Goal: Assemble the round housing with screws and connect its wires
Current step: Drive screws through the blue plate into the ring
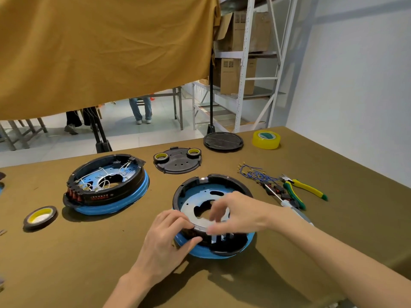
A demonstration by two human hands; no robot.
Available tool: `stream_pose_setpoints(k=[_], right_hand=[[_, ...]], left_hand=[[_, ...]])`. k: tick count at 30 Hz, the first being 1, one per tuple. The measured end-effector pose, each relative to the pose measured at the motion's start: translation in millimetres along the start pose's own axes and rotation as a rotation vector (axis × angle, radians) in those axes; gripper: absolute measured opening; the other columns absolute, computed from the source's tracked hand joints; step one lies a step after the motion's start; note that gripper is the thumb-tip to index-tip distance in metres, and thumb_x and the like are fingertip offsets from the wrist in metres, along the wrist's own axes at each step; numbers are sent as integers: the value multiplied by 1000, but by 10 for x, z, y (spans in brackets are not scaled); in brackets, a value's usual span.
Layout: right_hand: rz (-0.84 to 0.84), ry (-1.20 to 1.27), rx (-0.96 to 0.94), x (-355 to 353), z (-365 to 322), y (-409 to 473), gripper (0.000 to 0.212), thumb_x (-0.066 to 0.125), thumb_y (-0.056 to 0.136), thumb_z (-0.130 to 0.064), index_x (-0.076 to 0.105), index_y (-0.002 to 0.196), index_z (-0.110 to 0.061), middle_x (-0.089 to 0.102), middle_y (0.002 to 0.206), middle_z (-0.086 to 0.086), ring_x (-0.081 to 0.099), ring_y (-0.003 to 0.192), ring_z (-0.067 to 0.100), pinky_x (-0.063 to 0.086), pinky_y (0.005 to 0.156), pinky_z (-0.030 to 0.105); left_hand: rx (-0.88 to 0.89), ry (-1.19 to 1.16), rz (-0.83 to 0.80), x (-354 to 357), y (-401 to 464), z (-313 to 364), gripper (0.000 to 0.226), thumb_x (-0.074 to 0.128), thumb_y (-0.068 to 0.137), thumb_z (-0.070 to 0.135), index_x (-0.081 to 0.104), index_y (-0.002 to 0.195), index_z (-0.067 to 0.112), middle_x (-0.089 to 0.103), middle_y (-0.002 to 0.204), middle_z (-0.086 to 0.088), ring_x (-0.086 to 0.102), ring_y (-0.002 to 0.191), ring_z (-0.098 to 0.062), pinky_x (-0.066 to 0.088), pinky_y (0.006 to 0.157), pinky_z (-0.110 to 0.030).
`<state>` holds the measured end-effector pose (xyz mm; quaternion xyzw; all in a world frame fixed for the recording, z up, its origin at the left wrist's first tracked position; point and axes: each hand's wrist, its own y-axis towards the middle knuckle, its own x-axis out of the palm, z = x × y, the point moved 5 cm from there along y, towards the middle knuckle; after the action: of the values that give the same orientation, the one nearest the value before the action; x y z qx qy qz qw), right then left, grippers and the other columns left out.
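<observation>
On the olive workbench (333, 230), your left hand (165, 241) grips the round housing (200, 192) at seven o'clock; your blurred right hand (235, 213) hovers, fingers loosely curled, contents unclear. Seating looks underway; screws next.

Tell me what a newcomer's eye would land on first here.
First, the two hands at the near round housing with its blue rim: the left hand grips its near-left wall, the right hand hovers blurred over it. Then the second, already wired housing to the left, and the mustard cloth hanging behind the table.
</observation>
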<state>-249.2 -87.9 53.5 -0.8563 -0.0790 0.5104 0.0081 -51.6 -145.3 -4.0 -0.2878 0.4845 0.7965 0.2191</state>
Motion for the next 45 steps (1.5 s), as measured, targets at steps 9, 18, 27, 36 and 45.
stream_pose_setpoints(k=[9,18,27,36,45], right_hand=[[2,-62,-67,-35,189,-221,10,75,87,-34,72,84,-25,70,83,-7,62,78,13,54,77,41],[166,-323,-30,-164,456,-225,29,73,90,-46,74,116,-35,64,127,-12,37,141,10,4,127,42],[304,-182,105,-176,586,-338,26,73,89,-42,71,112,-31,53,134,-6,55,119,16,49,103,38],[279,84,78,-698,522,-164,25,74,89,-32,72,114,-35,57,136,-8,50,125,8,42,107,32],[723,162,363,-670,1106,-514,11,62,100,-18,69,108,-19,70,106,-2,63,97,13,46,80,17]], left_hand=[[34,16,-72,89,-37,90,50,63,89,66,59,124,31,60,124,15,50,122,0,38,111,-15],[4,-8,-132,209,1,124,69,70,84,57,44,143,32,58,135,15,50,130,-1,32,115,-13],[130,168,-172,396,78,210,75,67,79,69,45,141,33,52,137,13,42,132,-9,33,120,-32],[170,185,44,295,375,303,92,99,55,34,50,132,19,64,118,-1,49,113,-15,48,105,-35],[-150,-189,273,-223,748,342,79,87,63,46,50,132,34,59,114,16,61,103,-8,55,81,-24]])
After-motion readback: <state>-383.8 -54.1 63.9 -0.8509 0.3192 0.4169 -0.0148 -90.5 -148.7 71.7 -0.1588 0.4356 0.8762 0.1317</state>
